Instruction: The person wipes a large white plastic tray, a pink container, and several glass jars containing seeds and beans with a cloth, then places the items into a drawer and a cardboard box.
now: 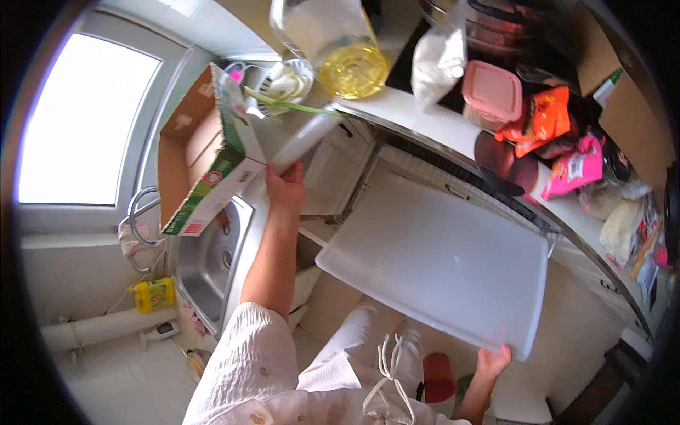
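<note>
My right hand [494,362] grips the near right corner of a large translucent white plastic lid or tray [435,255], which is held over the floor in front of the cabinets. My left hand [285,180] is at the lower right corner of an open green-and-white cardboard box [228,154], beside the sink. A pale, blurred long object [307,137] extends from the fingers toward the counter; whether the hand holds it or the box cannot be told. The box stands tilted over the far part of the steel sink [204,265].
A large bottle of yellow oil [353,69], a green stalk [292,105], a white basket [305,74], a pink-lidded container [491,90] and several packets crowd the counter [425,125]. A yellow jug [152,295] is left of the sink. A red object [439,377] lies near my legs.
</note>
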Motion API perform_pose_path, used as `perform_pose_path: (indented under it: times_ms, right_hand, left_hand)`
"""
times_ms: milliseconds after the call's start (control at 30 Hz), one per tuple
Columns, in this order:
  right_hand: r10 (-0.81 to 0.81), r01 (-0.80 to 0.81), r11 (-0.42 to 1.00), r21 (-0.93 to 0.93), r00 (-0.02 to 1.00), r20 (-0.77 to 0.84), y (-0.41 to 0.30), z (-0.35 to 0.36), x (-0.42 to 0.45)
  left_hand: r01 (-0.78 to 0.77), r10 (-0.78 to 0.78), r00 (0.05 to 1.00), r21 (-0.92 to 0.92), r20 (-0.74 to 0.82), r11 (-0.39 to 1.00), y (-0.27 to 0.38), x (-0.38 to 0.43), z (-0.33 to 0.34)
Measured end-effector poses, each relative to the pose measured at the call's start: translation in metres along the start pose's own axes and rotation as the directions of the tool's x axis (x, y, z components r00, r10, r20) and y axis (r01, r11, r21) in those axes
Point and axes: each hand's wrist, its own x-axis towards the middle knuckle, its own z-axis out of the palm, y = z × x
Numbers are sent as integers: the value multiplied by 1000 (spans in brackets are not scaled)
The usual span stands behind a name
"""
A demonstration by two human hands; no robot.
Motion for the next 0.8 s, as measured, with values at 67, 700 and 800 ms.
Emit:
perform_pose_path:
  times_ms: [67,700,800]
  right_hand:
    - [-49,47,999,-21,996,-80,1,19,-6]
    - [0,-3,1000,26,995,95,21,67,56]
    - [12,-9,1000,-14,977,212,25,61,67]
  left_hand:
    - [-7,7,1000,-7,27,1000,-8,6,-16]
    - [-204,-354,885,936,302,286,-69,-52,-14]
    - [-551,-267,832,671,486,-497,-101,-72,-11]
